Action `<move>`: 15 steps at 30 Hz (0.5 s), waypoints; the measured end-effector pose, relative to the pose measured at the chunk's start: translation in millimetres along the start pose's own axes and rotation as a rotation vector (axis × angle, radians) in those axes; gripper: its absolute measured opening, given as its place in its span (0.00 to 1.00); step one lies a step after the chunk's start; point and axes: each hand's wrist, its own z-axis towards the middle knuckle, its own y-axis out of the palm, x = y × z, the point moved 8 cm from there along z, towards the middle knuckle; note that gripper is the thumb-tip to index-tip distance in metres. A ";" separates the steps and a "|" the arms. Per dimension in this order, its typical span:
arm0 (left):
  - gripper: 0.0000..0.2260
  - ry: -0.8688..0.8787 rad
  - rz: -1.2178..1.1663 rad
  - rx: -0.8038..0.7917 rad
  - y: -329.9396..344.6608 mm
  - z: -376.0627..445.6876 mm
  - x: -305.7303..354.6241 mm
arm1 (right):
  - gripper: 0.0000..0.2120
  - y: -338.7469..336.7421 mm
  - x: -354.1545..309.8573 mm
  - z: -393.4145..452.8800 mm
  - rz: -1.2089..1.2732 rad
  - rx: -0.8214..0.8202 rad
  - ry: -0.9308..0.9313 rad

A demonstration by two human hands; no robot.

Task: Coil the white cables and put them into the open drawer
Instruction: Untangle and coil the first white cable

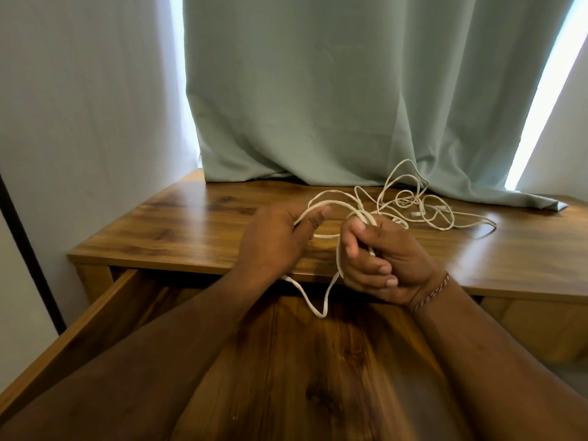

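Observation:
A tangle of white cable (410, 202) lies on the wooden table top (197, 227), at the back right near the curtain. A strand runs from it to my hands. My left hand (276, 240) pinches the strand between thumb and fingers. My right hand (381, 262) is closed around a few loops of the same cable. One loop (318, 308) hangs down from my hands over the open drawer (105, 310), whose wooden floor shows below my forearms.
A pale green curtain (334, 90) hangs down to the table's back edge and rests on it at the right. A white wall (79, 122) stands close on the left. Two clear cable plugs (439, 209) lie in the tangle.

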 end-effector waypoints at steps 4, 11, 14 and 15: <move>0.15 0.107 0.197 -0.184 23.9 -10.7 9.3 | 0.11 13.9 -15.9 2.7 0.129 -0.023 -0.199; 0.05 0.057 0.234 -0.246 37.2 -17.8 21.0 | 0.20 -15.0 -28.5 0.4 0.042 0.423 -0.438; 0.11 -0.335 -0.431 -0.280 51.6 -21.3 4.6 | 0.21 -33.6 -32.9 -5.2 0.095 0.612 -0.546; 0.11 -0.458 -0.670 -0.284 59.5 -26.5 4.1 | 0.21 -40.0 -34.0 -8.7 0.125 0.694 -0.576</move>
